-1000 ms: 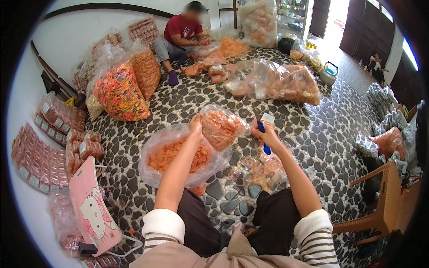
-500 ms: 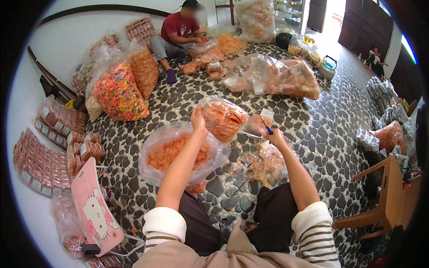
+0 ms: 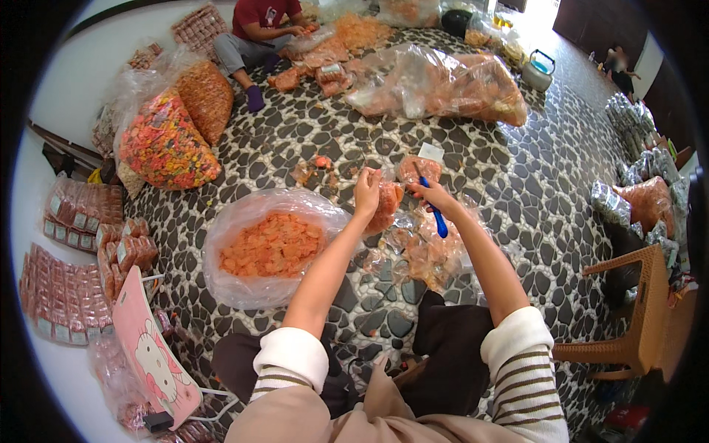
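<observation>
Across the pebble-patterned floor (image 3: 310,148) I'm sitting with everything spread out around my knees, and the biggest thing out there is the long heap of clear sacks of orange snacks (image 3: 443,77) lying far ahead of me. Off to my left leans the fat bag of mixed coloured crackers (image 3: 166,144) against the wall, and beyond it a person in a red shirt (image 3: 258,22) sits on the floor among more packets. Closer, just left of my left arm, the open plastic bag of orange chips (image 3: 269,244) lies wide on the floor, its mouth gaping upward. Rows of small sealed packets (image 3: 63,295) line the left edge, with a pink cartoon-cat board (image 3: 151,351) propped beside them. On my right a brown woven plastic chair (image 3: 635,310) stands, with silver-wrapped bundles (image 3: 628,199) behind it. Now the hands: my left hand (image 3: 367,190) is up in front of me, fingers closed in a pinch on the top of a small clear packet of orange chips (image 3: 385,208), which hangs from that grip just above the floor, right of the big open bag. My right hand (image 3: 434,196) sits just beside it, curled shut around a blue-handled tool (image 3: 437,215) whose handle points down toward me; its working end by the packet is too small to make out. Below my right wrist more filled small packets (image 3: 428,258) lie in a loose pile.
</observation>
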### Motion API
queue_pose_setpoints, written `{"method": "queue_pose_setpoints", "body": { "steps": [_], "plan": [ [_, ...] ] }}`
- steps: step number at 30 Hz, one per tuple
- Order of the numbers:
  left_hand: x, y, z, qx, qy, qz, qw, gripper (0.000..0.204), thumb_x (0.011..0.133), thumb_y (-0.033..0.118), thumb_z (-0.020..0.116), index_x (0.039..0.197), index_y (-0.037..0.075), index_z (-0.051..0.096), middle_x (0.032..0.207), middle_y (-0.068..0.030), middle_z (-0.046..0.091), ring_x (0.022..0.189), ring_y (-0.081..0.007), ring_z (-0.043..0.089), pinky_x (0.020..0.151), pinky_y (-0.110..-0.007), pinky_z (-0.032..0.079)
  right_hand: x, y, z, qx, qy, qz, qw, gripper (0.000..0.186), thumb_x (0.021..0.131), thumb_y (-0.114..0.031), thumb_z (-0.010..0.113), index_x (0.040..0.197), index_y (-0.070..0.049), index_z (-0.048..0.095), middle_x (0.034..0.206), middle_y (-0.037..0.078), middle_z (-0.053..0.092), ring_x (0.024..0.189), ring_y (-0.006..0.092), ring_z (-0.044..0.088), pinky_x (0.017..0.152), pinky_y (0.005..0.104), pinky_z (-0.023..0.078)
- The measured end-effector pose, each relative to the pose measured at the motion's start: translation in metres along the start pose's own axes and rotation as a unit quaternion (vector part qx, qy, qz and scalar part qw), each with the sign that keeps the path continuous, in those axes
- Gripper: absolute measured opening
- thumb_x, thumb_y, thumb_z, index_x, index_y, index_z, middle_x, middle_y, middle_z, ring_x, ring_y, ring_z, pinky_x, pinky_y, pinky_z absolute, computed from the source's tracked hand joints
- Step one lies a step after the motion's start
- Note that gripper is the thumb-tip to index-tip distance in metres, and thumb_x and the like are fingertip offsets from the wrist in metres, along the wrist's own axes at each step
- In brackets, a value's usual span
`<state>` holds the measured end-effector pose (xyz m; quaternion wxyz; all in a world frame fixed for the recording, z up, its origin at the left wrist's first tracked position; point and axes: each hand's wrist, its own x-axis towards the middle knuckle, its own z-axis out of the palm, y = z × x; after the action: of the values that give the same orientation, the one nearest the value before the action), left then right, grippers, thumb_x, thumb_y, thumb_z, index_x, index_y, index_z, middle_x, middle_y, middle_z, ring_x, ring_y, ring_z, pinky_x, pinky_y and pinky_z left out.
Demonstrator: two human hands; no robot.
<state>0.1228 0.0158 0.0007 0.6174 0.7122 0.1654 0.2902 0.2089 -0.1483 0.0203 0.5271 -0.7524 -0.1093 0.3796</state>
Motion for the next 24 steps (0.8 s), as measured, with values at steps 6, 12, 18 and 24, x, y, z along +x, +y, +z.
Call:
{"method": "queue_pose_setpoints", "body": {
  "steps": [6,12,18,24],
  "plan": [
    [0.005,-0.082,0.033,-0.079,0.149,-0.275,0.946,0.017,0.087,0.018,0.048,0.083,0.006,0.037,0.07,-0.0035,0.045,0.063,-0.013,0.042,0.06,-0.028,0.038,0.045,0.07,0.039,-0.068,-0.032,-0.094,0.993,0.072,0.061,-0.036,0.076,0.116,-0.006,0.04,0.092,0.007,0.051,0.078,0.0176,0.05,0.063,0.0296,0.042],
    [0.026,-0.126,0.035,-0.175,0.207,-0.402,0.875,0.024,0.087,0.024,0.05,0.092,0.004,0.037,0.093,-0.0094,0.046,0.083,-0.0166,0.045,0.077,-0.034,0.038,0.046,0.117,0.064,-0.217,0.194,-0.139,0.947,0.068,0.059,-0.033,0.077,0.107,0.003,0.044,0.098,0.02,0.054,0.092,0.0337,0.052,0.074,0.0384,0.042],
    [0.03,-0.125,0.037,-0.23,0.15,-0.432,0.859,0.034,0.085,0.035,0.051,0.092,0.002,0.046,0.104,-0.0125,0.047,0.094,-0.0191,0.046,0.085,-0.038,0.037,0.055,0.104,0.044,-0.189,0.211,-0.142,0.948,0.028,0.071,-0.019,0.068,0.087,0.0,0.056,0.073,0.012,0.061,0.066,0.0267,0.058,0.062,0.036,0.044],
    [-0.026,-0.154,0.04,0.12,0.164,-0.34,0.918,0.048,0.086,0.048,0.042,0.09,0.002,0.054,0.09,-0.0107,0.055,0.09,-0.0223,0.051,0.081,-0.039,0.04,0.073,0.092,0.022,0.041,0.104,-0.095,0.989,0.014,0.079,-0.018,0.062,0.079,-0.005,0.056,0.061,-0.003,0.051,0.053,0.0059,0.043,0.048,0.0228,0.035]
  ]
}}
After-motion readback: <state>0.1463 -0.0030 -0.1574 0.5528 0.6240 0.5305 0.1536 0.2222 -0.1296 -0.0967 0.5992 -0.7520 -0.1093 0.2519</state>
